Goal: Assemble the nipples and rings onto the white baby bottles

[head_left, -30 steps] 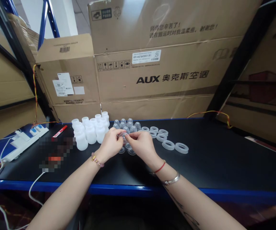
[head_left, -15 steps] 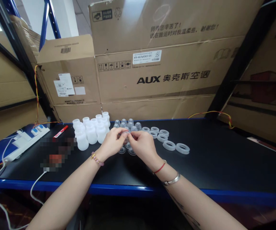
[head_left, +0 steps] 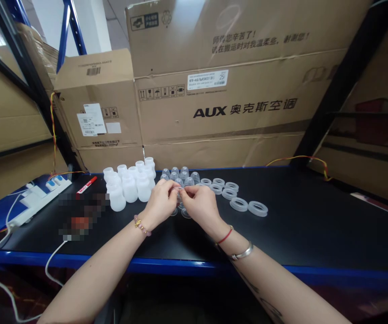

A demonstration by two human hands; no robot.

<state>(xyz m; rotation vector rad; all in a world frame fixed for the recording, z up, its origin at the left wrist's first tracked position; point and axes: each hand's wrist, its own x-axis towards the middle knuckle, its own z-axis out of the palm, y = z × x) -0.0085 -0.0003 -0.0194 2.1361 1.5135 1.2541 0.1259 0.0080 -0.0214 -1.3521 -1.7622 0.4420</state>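
My left hand (head_left: pixel 162 200) and my right hand (head_left: pixel 202 204) meet over the middle of the table, fingertips pinched on a clear, round-rimmed piece (head_left: pixel 179 188). Fingers cover most of it, so whether it is a ring or a bottle nipple cannot be made out. Just behind the hands stand several clear domed caps (head_left: pixel 184 172). Below the fingers, small clear parts with flat round flanges (head_left: pixel 186 213) lie partly hidden. Several translucent rings (head_left: pixel 257 208) rest to the right of my right hand. Left of my left hand, several white bottles (head_left: pixel 117 199) stand upright and open-mouthed.
The black tabletop (head_left: pixel 301 225) has a blue front edge (head_left: pixel 194 266). At the left are a red marker (head_left: pixel 86 187), a blurred-out object (head_left: pixel 81 220) with a white cable, and a power strip (head_left: pixel 42 202). A large cardboard sheet (head_left: pixel 241 130) stands along the back.
My left hand has shifted slightly right and rolled a little, and the clear piece shows less between the fingertips. My right hand stays nearly where it was.
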